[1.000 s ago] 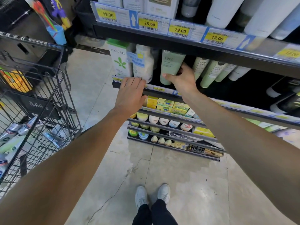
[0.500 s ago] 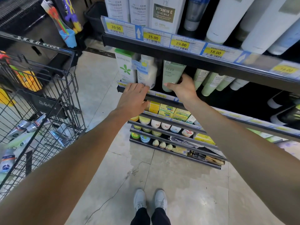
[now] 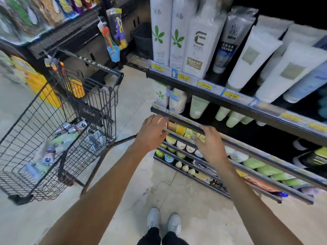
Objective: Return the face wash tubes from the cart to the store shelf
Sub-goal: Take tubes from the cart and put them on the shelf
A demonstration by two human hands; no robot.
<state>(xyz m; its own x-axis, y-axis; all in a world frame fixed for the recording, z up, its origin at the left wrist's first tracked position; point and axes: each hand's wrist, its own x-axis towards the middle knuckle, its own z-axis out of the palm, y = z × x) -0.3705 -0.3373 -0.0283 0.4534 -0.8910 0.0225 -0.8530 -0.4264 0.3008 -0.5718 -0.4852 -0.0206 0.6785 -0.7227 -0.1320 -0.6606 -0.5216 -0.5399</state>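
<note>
Left hand (image 3: 152, 133) fingertips motion-blurred; cart (image 3: 99, 96) tube labels unreadable

Price tags on the front rail of the upper shelf (image 3: 212, 89) read, left to right:
- 39.90 on the first yellow tag (image 3: 157, 67).
- 25.00 on the second tag (image 3: 184, 77).
- 29.00 on the third tag (image 3: 204, 86).
- 18.00 on the fourth tag (image 3: 232, 95).

The tags further right are blurred and unreadable.

The white bottle (image 3: 201, 45) on the upper shelf carries a large "E" emblem and a gold label showing "AMIN E". The dark tube (image 3: 228, 41) beside it reads "MEN". A packet (image 3: 205, 167) on the lowest shelf shows "PRP", followed by a partly legible word beginning "Coll".
</note>
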